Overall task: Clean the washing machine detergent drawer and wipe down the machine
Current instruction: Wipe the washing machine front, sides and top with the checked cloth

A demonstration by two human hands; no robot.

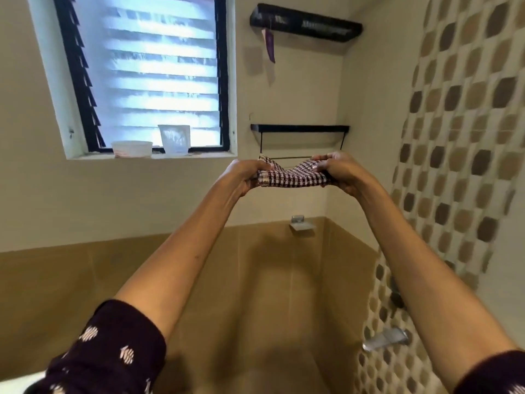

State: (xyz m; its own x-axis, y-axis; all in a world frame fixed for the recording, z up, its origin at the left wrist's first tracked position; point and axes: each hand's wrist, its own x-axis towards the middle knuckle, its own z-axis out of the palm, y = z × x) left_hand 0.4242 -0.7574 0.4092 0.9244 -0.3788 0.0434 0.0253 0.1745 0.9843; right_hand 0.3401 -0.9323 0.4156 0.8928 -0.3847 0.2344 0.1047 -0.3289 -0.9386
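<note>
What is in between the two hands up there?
A checked cloth, maroon and white, fills the gap. The left hand grips one end and the right hand grips the other. The head view shows this.

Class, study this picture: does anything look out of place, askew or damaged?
Mostly no. A purple tag dangles off the upper black shelf, like a leftover label. The checked cloth is merely bunched.

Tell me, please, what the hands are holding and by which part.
A checked cloth, stretched between both hands: the left hand grips its left end, the right hand its right end.
</note>
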